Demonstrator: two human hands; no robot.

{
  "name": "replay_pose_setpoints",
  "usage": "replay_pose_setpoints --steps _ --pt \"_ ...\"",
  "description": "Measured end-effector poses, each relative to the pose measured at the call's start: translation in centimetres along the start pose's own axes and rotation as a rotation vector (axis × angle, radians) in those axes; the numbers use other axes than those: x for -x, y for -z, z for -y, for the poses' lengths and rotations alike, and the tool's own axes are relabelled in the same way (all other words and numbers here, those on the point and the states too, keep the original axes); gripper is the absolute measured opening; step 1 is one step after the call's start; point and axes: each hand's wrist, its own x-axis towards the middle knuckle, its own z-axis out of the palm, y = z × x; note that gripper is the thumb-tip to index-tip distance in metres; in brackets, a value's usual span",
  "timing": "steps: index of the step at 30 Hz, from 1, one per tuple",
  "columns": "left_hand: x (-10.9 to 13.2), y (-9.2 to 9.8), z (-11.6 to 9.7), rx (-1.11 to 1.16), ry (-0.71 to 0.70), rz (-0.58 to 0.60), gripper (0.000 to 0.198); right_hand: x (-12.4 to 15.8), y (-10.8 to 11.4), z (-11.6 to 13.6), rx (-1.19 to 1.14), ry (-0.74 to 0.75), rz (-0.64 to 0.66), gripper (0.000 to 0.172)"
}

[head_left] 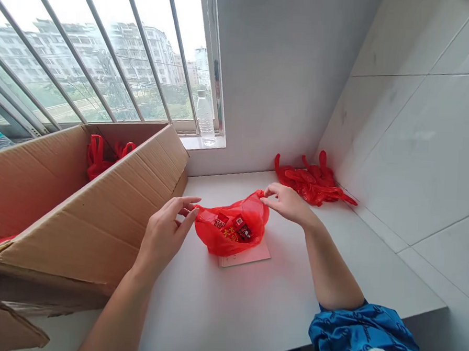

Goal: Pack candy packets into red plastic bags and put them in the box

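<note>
A red plastic bag [215, 242] is stretched between my two hands with its mouth facing up toward me. Thumb and fingers of my left hand [164, 234] pinch its left rim. At the opposite upper corner, my right hand [286, 203] pinches the other side of the rim. Several small packets [235, 229] with red and dark wrappers and white and yellow print lie inside the bag. Under the bag, a flat pinkish card or booklet [249, 256] rests on the white counter [227, 306], its upper part covered.
At left, a large open cardboard box [109, 226] holds red plastic bags [97, 160]. More red plastic bags [310, 182] lie heaped in the back corner by the tiled wall [423, 169]. A clear bottle [206, 119] stands on the sill of the barred window.
</note>
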Motion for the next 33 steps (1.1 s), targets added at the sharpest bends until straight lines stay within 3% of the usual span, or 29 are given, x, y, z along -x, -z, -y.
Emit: replay_pose_setpoints --steps 3,5,10,13,16,18,20,22,25,27,30,33 --pt "-1.7 0.3 -0.8 0.199 0.036 -0.256 0.022 -0.6 1.4 0.6 -0.568 0.169 -0.200 0.017" --pt "-2.9 0.5 -1.5 0.355 0.031 -0.396 0.022 -0.9 1.6 1.3 -0.802 0.209 -0.307 0.018" --pt "-4.9 -0.2 -3.2 0.512 -0.025 -0.463 0.018 -1.2 -0.1 2.8 -0.964 0.224 -0.364 0.023" --pt "-5.2 -1.1 -4.0 0.453 -0.097 -0.368 0.020 -0.8 -1.4 3.8 -0.915 0.283 -0.236 0.030" --pt "-5.0 -2.0 -5.1 0.429 -0.169 -0.215 0.022 0.0 -2.6 5.0 -0.745 0.356 -0.072 0.059" --pt "-4.6 -2.5 -5.8 0.427 -0.221 -0.110 0.020 0.4 -3.4 5.8 -0.630 0.415 -0.047 0.068" --pt "-4.1 -3.1 -6.1 0.428 -0.279 -0.040 0.018 0.6 -4.2 6.2 -0.606 0.439 -0.072 0.050" --pt "-3.3 -3.9 -5.9 0.446 -0.295 -0.069 0.022 0.4 -4.9 6.3 -0.685 0.403 -0.091 0.028" --pt "-1.9 -5.4 -4.6 0.489 -0.146 -0.118 0.048 0.0 -5.4 5.9 -0.865 0.312 -0.056 0.025" --pt "-1.1 -6.3 -3.6 0.548 0.033 0.041 0.065 -0.2 -5.6 5.6 -0.967 0.252 -0.010 0.027" --pt "-0.8 -6.7 -2.3 0.738 0.259 0.291 0.067 -0.7 -5.7 4.9 -1.074 0.144 0.023 0.028" --pt "-1.5 -6.3 -1.4 1.022 0.435 0.372 0.058 -0.9 -5.6 4.3 -1.099 0.111 0.045 0.021"
